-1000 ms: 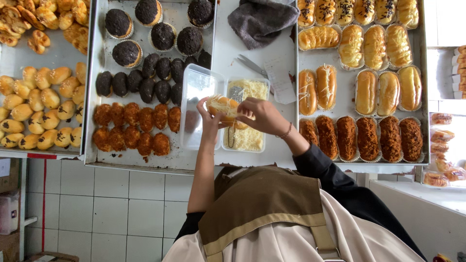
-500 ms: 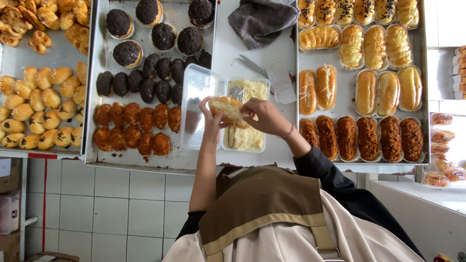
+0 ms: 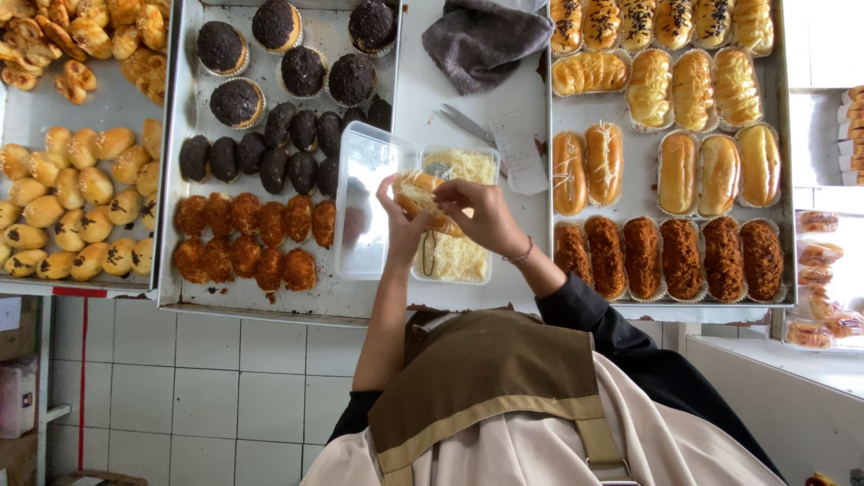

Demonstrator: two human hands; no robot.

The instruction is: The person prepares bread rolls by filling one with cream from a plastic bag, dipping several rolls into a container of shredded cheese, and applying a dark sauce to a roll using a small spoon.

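My left hand [image 3: 400, 219] holds a golden bun [image 3: 419, 190] from below, above a clear plastic tub of grated cheese [image 3: 461, 256]. My right hand [image 3: 487, 214] comes in from the right, and its curled fingertips rest on the top of the bun. Its wrist carries a thin bracelet above a black sleeve. The tub's clear lid [image 3: 364, 211] lies open to the left of the tub. A brown and cream garment fills the lower part of the view.
A metal tray [image 3: 270, 301] on the left holds chocolate-sprinkled buns and crumbed rolls. Further left is a tray of small golden pastries [image 3: 54, 216]. A right-hand tray [image 3: 670, 171] carries long glazed and floss-topped buns. A grey cloth [image 3: 486, 36], tongs [image 3: 468, 124] and a paper slip [image 3: 522, 148] lie behind the tub.
The bun stays over the tub in both hands. My right hand's fingers have shifted slightly along its top.
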